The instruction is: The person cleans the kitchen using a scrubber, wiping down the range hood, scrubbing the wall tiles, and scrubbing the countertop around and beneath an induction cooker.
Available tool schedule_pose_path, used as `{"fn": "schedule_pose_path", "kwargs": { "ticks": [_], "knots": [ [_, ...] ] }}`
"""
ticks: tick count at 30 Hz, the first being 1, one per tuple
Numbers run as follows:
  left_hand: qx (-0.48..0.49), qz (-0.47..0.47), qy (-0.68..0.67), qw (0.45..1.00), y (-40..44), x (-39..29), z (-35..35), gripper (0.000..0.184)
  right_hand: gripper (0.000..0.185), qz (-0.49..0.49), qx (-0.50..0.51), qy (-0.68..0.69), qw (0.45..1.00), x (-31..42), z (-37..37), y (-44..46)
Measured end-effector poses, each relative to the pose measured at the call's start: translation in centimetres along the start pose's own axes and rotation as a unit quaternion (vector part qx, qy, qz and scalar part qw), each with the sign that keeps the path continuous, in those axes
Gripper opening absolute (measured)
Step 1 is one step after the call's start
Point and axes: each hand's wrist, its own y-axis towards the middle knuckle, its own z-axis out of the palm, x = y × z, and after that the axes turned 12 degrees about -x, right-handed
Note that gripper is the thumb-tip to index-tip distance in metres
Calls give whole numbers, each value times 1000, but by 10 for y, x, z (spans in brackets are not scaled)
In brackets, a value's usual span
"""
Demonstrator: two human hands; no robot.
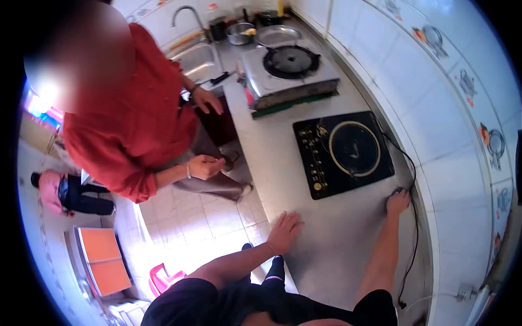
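Observation:
My left hand (285, 232) lies flat on the steel countertop (331, 244) near its front edge, fingers apart and holding nothing. Over by the wall, my right hand (398, 202) presses down on the counter with its fingers curled over a small dark pad-like thing (401, 190), mostly hidden under the hand. A black power cord (414, 217) runs close beside that hand. Just beyond both hands sits a black induction cooker (343, 154) with a worn, stained ring and control marks on its left side.
Farther along stand a gas stove (291, 70), a metal tray (279, 36), a pot (240, 33) and a sink (201, 61). A person in a red shirt (130, 119) stands across the counter's edge. Another person (65, 193) bends over behind. A pink stool (163, 278) is on the floor.

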Motion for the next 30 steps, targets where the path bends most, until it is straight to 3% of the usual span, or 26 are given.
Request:
{"fn": "schedule_pose_path", "kwargs": {
  "ticks": [4,8,10,11,12,14,15,17,18,20,22,23,26,29,30],
  "knots": [
    [1,-17,-40,999,-3,-4,-8,49,42,-196,-95,107,970,28,21,-48],
    [-30,27,-98,994,-11,7,-10,46,41,-249,53,73,964,65,-88,-148],
    [4,13,-118,993,-27,15,-17,44,42,-276,81,103,952,36,-99,-190],
    [19,-7,-129,991,-42,18,-25,42,43,-228,83,94,966,14,-95,-200],
    [24,-56,-133,989,-59,17,-44,42,43,-187,87,87,975,-8,-84,-197],
    [12,-147,-134,980,-122,34,-59,44,41,54,22,236,970,-35,-68,-173],
    [-5,-185,-135,973,-154,51,-57,45,40,21,25,154,988,-31,-62,-162],
    [-8,-371,-124,920,-224,79,-69,44,39,-32,17,-28,999,-32,-57,-150],
    [21,-459,-98,883,-256,95,-81,42,39,-76,50,7,996,-7,-68,-157],
    [70,-549,-43,832,-346,143,-82,40,39,-161,112,74,978,72,-112,-192],
    [129,-679,-6,723,-427,185,-87,37,40,-274,-7,133,952,92,-72,-262],
    [155,-724,23,672,-455,201,-94,35,41,-278,9,144,950,112,-94,-300],
    [245,-652,46,717,-501,240,-117,34,43,-236,52,148,959,124,-131,-357],
    [-35,-712,-80,697,-512,256,-128,35,43,-228,21,132,965,115,-127,-375],
    [-57,-720,-83,687,-511,255,-129,35,43,-234,2,121,965,114,-126,-374]
  ]
}}
